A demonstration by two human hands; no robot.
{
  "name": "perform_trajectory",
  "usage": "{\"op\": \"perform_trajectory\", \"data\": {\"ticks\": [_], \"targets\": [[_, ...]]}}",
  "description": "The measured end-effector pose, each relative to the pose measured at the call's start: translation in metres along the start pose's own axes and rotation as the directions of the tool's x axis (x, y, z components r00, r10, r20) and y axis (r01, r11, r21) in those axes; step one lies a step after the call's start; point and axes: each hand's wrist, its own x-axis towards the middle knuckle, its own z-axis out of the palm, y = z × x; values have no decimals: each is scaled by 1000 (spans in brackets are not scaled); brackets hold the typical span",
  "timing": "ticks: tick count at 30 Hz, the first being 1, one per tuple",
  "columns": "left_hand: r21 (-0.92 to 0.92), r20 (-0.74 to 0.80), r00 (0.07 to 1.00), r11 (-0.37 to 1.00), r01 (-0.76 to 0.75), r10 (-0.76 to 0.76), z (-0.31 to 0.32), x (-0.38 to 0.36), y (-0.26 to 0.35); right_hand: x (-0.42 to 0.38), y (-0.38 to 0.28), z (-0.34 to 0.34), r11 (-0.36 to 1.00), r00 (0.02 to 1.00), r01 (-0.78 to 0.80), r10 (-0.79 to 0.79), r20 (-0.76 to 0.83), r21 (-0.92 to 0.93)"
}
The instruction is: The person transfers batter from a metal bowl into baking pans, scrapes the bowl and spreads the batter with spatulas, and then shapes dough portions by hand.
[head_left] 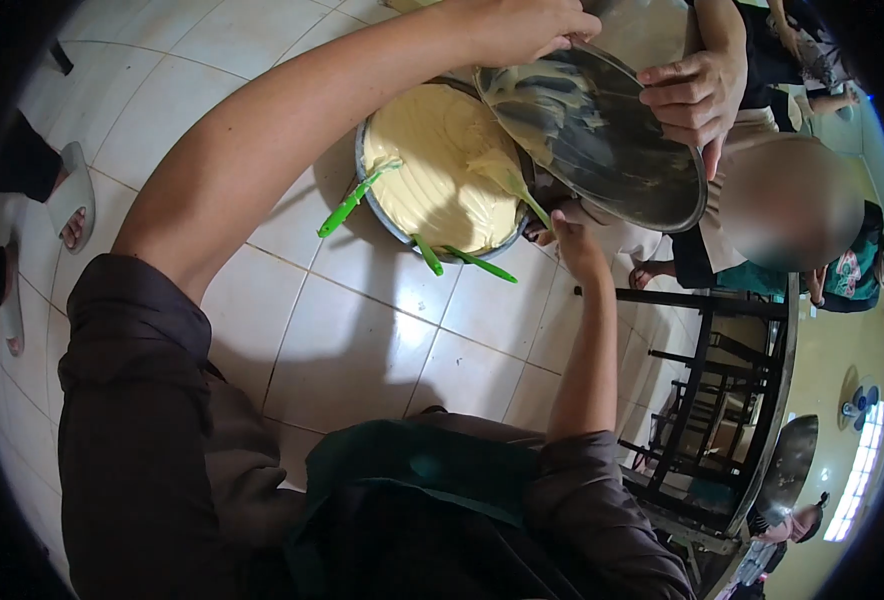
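The left hand (522, 30) grips the rim of a tilted steel bowl (602, 140), and the right hand (574, 245) is closed on a green spatula (522, 195) scraping pale batter into the big batter-filled basin (432, 165) on the tiled floor (362, 340). Another person's hand (697, 95) steadies the bowl's far rim. Batter could spill past the basin's edge if the bowl tips further (its lip barely overhangs). Three more green spatulas (352, 205) lean on the basin; a dark metal rack (712, 400) stands close to the right.

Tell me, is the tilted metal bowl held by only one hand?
No. The person's left hand grips the tilted metal bowl at its upper rim, and another person's hand holds its right edge.
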Motion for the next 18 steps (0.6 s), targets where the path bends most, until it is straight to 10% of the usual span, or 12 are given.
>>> {"op": "perform_trajectory", "data": {"ticks": [5,14,18], "targets": [[-6,-4,1000,1000,14,-14,-1,1,-1,-16,-2,17,982,975,-182,185,-119,40],[-21,12,998,998,60,-59,-1,7,3,13,-40,-7,944,952,29,74,-296,328],[-24,-2,999,999,35,-35,-1,7,3,80,13,-24,965,914,-183,96,-394,-189]]}}
